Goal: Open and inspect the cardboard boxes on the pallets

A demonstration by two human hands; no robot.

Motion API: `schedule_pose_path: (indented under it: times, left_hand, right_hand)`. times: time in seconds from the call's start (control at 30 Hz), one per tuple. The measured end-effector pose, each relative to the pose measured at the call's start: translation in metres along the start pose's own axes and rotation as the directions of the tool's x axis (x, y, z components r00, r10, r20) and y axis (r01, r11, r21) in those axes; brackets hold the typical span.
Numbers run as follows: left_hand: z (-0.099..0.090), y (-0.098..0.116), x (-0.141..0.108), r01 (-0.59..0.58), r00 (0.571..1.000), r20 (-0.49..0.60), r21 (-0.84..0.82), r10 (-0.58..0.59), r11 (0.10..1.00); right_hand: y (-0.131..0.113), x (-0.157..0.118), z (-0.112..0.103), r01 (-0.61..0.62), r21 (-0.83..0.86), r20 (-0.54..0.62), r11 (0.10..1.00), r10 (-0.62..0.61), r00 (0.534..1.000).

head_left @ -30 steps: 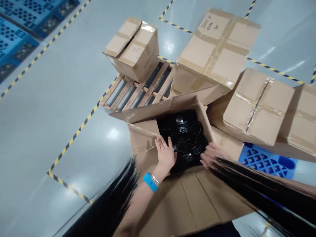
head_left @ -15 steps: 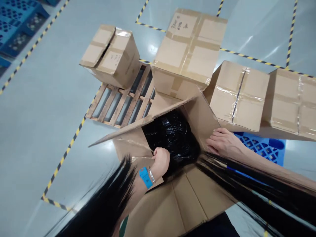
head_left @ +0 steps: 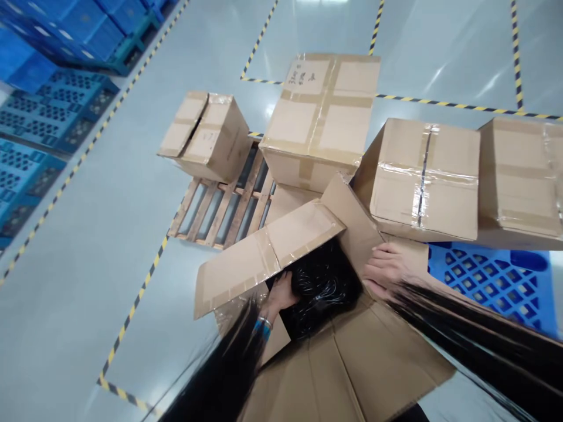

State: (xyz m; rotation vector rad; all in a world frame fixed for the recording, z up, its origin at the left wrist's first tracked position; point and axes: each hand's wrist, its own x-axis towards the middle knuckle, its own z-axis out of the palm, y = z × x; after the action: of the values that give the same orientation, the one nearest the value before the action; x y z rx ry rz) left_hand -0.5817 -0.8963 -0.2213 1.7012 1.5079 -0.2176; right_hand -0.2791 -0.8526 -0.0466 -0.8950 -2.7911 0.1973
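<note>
My left hand (head_left: 281, 293) grips the black plastic bag (head_left: 323, 281) inside the open box (head_left: 352, 357); my right hand (head_left: 385, 271) presses flat, fingers together, on a flap. The bag looks soft and slippery, so I'd grab bunched film.

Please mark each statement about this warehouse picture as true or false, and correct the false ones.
1. The left hand reaches into the open box at the black plastic bag. True.
2. The right hand holds a knife. False: it rests on the box's right flap.
3. The small box sits on a blue pallet. False: on the wooden pallet.
4. The large sealed box has handwriting on top. True.
</note>
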Motion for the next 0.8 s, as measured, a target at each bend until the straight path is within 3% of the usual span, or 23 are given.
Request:
schedule_pose_path:
  times: [0.17,0.23,0.27,0.37,0.4,0.47,0.63,0.8]
  left_hand:
    - [-0.032,-0.003,-0.015,-0.024,0.999,-0.035,-0.239,0.016,0.971]
    - [-0.043,-0.007,-0.024,-0.067,0.998,-0.029,-0.465,0.06,0.883]
    - [-0.047,-0.01,-0.029,-0.081,0.997,-0.042,-0.623,0.07,0.778]
    - [-0.054,-0.016,-0.038,-0.077,0.997,-0.083,-0.956,-0.009,0.282]
    - [-0.057,-0.017,-0.038,-0.073,0.996,-0.08,-0.983,-0.033,0.168]
    - [-0.065,-0.016,-0.037,-0.083,0.995,-0.086,-0.994,-0.052,0.065]
    - [-0.09,-0.013,-0.027,-0.178,0.98,-0.183,-0.982,-0.084,0.064]
    - [-0.096,-0.015,-0.026,-0.082,0.984,-0.117,-0.967,-0.135,0.241]
  right_hand:
    - [-0.003,0.002,0.004,-0.028,0.073,-0.056,0.997,0.032,0.998]
    - [-0.004,0.0,-0.003,-0.08,0.085,-0.028,0.993,0.083,0.996]
    - [-0.004,0.0,-0.007,-0.111,0.09,-0.002,0.99,0.111,0.994]
    - [-0.005,0.0,-0.016,-0.165,0.102,0.057,0.981,0.16,0.985]
    - [-0.006,0.0,-0.018,-0.169,0.104,0.063,0.98,0.163,0.985]
    - [-0.006,0.0,-0.019,-0.162,0.108,0.066,0.981,0.156,0.986]
    - [-0.003,-0.001,-0.019,-0.14,0.086,0.065,0.986,0.135,0.989]
    - [-0.001,0.0,-0.02,-0.119,0.08,0.061,0.99,0.114,0.992]
